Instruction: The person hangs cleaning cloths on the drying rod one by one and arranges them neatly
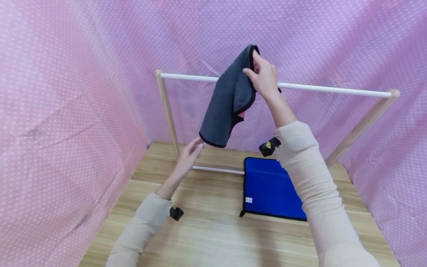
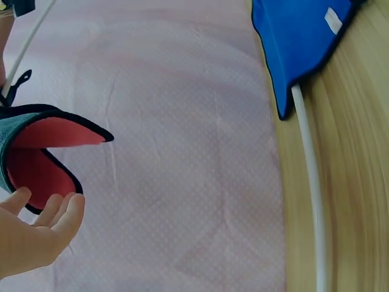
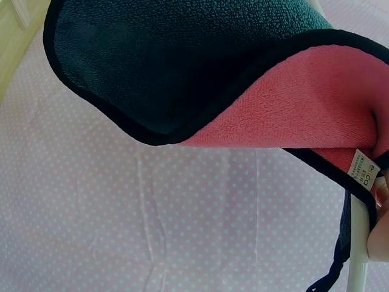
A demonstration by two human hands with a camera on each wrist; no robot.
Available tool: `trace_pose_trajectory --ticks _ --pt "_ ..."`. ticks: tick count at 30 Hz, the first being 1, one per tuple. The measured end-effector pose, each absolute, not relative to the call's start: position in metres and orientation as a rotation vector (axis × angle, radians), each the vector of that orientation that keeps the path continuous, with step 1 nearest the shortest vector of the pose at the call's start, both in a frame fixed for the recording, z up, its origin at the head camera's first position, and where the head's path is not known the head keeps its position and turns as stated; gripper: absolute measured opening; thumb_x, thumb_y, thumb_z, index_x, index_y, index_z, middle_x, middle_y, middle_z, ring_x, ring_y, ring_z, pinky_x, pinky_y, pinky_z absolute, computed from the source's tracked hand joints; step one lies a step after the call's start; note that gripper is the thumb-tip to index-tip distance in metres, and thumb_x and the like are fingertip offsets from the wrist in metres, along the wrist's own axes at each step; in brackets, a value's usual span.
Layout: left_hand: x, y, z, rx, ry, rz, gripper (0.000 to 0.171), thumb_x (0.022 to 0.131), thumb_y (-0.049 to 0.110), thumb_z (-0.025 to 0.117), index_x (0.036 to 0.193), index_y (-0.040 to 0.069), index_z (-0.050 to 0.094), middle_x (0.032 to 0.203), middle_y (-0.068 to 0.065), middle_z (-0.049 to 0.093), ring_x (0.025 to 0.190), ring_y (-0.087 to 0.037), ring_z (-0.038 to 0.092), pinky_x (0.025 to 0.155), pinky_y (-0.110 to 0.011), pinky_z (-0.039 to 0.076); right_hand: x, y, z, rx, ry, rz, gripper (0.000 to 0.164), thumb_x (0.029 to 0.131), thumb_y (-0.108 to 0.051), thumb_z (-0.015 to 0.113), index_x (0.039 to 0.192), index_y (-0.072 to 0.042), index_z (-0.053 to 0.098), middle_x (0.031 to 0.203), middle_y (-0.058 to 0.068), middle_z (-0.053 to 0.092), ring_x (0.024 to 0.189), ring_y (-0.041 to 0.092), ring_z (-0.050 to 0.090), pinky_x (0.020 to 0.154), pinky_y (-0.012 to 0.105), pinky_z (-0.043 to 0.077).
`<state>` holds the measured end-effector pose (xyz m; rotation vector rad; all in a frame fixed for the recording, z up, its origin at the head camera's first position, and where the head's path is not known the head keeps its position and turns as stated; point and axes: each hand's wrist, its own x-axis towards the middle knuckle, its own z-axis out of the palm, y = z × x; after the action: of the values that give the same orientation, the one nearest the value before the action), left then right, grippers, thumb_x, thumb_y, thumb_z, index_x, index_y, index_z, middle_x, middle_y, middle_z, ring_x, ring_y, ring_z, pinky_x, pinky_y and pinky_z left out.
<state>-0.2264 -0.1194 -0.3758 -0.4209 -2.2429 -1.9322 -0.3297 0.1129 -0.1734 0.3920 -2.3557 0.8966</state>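
The soft grey-and-pink cloth with black binding [image 1: 221, 104], upper centre of the head view, overlaps the white horizontal rail [image 1: 333, 89]. It looks light and floppy, hardly fragile — best taken by its bound edge. The right hand [image 1: 265, 77] pinches the upper end; the left hand [image 1: 189, 157], fingers loosely apart, is at the lower edge — contact unclear. Room remains toward the pale wooden post [image 1: 168, 111], left.

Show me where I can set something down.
Widest is the wooden table between the left sleeve and blue cloth, in front of the lower white bar; a narrower strip lies right of the right sleeve. It's crowded at the blue cloth and midway along the upper white bar, by the gray cloth and right hand.
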Motion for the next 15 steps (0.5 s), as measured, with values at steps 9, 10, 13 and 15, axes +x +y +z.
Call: trace_pose_trajectory --ticks 9,10,13,15 --pt "-0.229 -0.12 -0.347 -0.26 -1.716 -2.769 0.026 0.097 0.026 0.042 0.112 0.011 0.057 0.1 -0.001 0.064 0.098 -0.017 0.058 0.083 -0.028 0.049 -0.331 0.115 -0.175 0.406 -2.345 0.904 0.039 0.085 -0.021 0.063 0.121 -0.011 0.053 0.056 -0.006 0.038 0.057 0.011 0.036 0.054 0.022 0.026" --pt "-0.23 -0.121 -0.342 -0.232 -1.625 -2.856 0.022 0.097 0.025 0.042 0.103 0.012 0.059 0.094 0.001 0.065 0.093 -0.014 0.059 0.08 -0.026 0.05 -0.331 0.115 -0.175 0.411 -2.34 0.905 0.039 0.084 -0.02 0.063 0.121 -0.011 0.054 0.056 -0.006 0.038 0.056 0.01 0.036 0.054 0.022 0.026" --pt "-0.233 -0.123 -0.327 -0.169 -1.53 -2.94 0.021 0.097 0.018 0.043 0.09 0.014 0.061 0.083 0.002 0.067 0.083 -0.011 0.061 0.077 -0.024 0.05 -0.332 0.115 -0.174 0.431 -2.329 0.918 0.04 0.084 -0.019 0.064 0.122 -0.011 0.054 0.054 -0.007 0.039 0.053 0.007 0.035 0.053 0.021 0.026" --pt "-0.235 -0.124 -0.316 -0.114 -1.554 -2.916 0.02 0.096 0.013 0.044 0.087 0.014 0.062 0.079 0.002 0.067 0.078 -0.01 0.062 0.077 -0.023 0.05 -0.332 0.116 -0.174 0.446 -2.325 0.941 0.04 0.084 -0.018 0.064 0.122 -0.011 0.054 0.053 -0.008 0.039 0.051 0.004 0.034 0.052 0.02 0.027"
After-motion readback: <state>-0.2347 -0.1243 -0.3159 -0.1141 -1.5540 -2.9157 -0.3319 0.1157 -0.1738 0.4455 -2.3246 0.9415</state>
